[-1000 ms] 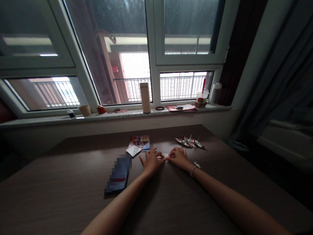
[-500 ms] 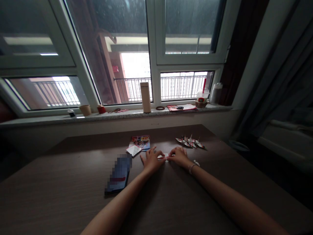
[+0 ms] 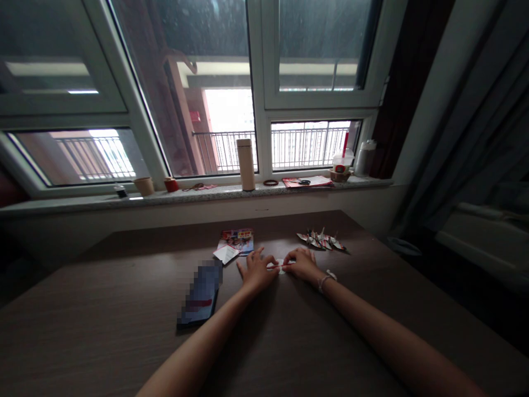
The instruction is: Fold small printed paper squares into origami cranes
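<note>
A small piece of folded paper (image 3: 281, 267), white with a red edge, lies on the table between my hands. My left hand (image 3: 259, 271) pinches its left side with thumb and forefinger, the other fingers spread. From the right, my right hand (image 3: 303, 266) pinches the opposite side, its fingers curled; a bracelet (image 3: 326, 280) circles that wrist. The fingertips partly cover the paper. Beyond my right hand sit several folded paper cranes (image 3: 321, 240) in a cluster. Past my left hand are a white paper square (image 3: 226, 253) and a colourful printed sheet (image 3: 239, 240).
A phone (image 3: 200, 298) lies left of my left forearm on the brown table (image 3: 103, 309). Along the windowsill (image 3: 227, 193) stand a tall beige bottle (image 3: 246, 165), a lidded cup with red straw (image 3: 342, 161), scissors (image 3: 304, 182) on papers, and a red spool (image 3: 171, 184).
Both hands stay almost in place. The paper between the fingertips has shifted slightly, with a little more white showing at its near side.
</note>
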The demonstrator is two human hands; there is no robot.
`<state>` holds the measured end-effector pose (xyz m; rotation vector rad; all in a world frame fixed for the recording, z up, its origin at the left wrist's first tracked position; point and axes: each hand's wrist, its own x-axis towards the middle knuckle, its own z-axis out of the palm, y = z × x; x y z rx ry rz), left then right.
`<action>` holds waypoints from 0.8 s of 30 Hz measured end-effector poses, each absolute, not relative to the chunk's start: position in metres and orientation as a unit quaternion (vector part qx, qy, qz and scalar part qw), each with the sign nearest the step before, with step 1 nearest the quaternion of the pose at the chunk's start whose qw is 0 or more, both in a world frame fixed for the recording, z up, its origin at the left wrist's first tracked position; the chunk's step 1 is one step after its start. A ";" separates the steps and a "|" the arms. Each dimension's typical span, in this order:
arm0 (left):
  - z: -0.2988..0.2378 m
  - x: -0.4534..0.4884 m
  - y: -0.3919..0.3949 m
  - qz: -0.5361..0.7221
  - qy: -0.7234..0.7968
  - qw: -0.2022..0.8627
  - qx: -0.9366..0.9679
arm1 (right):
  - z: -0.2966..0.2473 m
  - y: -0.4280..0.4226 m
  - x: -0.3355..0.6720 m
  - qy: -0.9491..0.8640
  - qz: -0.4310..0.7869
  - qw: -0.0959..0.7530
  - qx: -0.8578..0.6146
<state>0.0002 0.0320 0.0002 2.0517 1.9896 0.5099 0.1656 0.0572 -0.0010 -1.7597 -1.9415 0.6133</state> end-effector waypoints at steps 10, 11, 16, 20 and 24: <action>0.001 -0.002 0.036 0.146 0.685 0.140 0.700 | -0.005 0.062 0.166 -0.697 0.236 0.228 -0.638; 0.000 -0.002 0.036 0.146 0.685 0.139 0.700 | -0.005 0.062 0.166 -0.697 0.236 0.228 -0.638; 0.000 -0.003 0.038 0.138 0.685 0.145 0.701 | -0.004 0.063 0.168 -0.697 0.241 0.225 -0.636; -0.001 -0.004 0.039 0.133 0.685 0.158 0.699 | -0.002 0.063 0.170 -0.705 0.249 0.215 -0.629; -0.002 -0.006 0.041 0.132 0.681 0.161 0.703 | -0.003 0.065 0.173 -0.712 0.253 0.210 -0.620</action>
